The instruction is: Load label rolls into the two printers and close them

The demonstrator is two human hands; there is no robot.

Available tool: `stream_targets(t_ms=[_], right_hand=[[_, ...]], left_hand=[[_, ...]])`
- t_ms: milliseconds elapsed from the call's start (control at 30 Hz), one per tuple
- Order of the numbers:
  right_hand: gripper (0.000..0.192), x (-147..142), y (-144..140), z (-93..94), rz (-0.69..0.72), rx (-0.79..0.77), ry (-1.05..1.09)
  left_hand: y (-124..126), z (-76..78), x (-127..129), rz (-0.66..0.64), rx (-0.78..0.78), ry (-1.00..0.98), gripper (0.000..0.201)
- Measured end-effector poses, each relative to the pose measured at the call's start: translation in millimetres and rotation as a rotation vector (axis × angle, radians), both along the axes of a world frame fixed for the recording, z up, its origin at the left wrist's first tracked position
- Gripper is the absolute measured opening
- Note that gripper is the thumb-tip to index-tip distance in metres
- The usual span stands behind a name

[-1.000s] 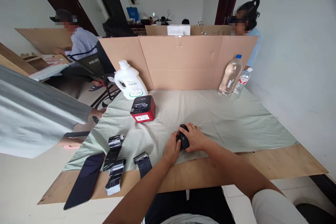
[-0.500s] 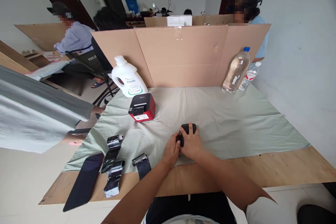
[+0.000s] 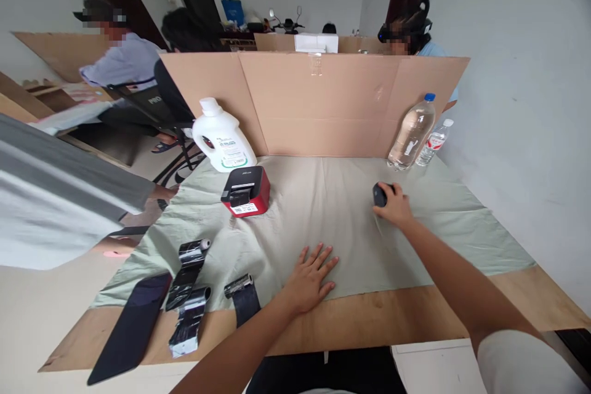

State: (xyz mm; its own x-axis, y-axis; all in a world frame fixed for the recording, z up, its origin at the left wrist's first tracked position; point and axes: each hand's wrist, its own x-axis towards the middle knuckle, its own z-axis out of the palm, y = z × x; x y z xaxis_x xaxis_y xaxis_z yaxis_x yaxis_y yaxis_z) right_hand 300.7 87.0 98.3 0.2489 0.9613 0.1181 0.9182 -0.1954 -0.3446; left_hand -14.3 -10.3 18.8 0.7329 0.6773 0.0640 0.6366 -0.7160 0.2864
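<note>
My right hand (image 3: 395,207) is stretched out to the right over the pale green cloth (image 3: 332,209), closed on a small black device (image 3: 379,195) that rests on or just above the cloth. My left hand (image 3: 310,277) lies flat on the cloth near the table's front edge, fingers spread, holding nothing. A red and black label printer (image 3: 244,191) sits left of centre. Black ribbon rolls (image 3: 190,265) and another roll (image 3: 243,295) lie at the front left.
A white detergent jug (image 3: 222,138) and two water bottles (image 3: 410,133) stand before a cardboard screen (image 3: 318,104). A dark phone (image 3: 130,329) lies at the front left corner. A person in grey (image 3: 60,197) stands at the left; others sit behind.
My right hand carried the black device from the middle of the cloth to the right and farther back. My left hand let go of it and flattened on the cloth.
</note>
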Motion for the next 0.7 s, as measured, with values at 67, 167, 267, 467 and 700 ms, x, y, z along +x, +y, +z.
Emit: stream_targets(t_ms=[67, 167, 267, 467, 700], right_hand=[[0.075, 24.3, 29.0, -0.2, -0.074, -0.040, -0.046], [0.074, 51.3, 55.7, -11.0, -0.164, -0.106, -0.078], [0.074, 67.7, 67.1, -27.1, -0.172, -0.173, -0.066], [0.076, 65.2, 54.9, -43.9, -0.154, 0.006, -0.130], [0.057, -17.9, 20.9, -63.1, 0.163, 0.282, -0.190]], left_hand=[[-1.2, 2.8, 0.2, 0.012, -0.029, -0.001, 0.058], [-3.2, 6.8, 0.5, 0.016, -0.078, -0.028, 0.060], [-3.5, 8.9, 0.1, 0.020, -0.101, -0.062, 0.061], [-4.8, 7.2, -0.6, 0.035, -0.094, -0.142, 0.060], [0.7, -3.9, -1.2, 0.173, -0.167, -0.494, 0.045]])
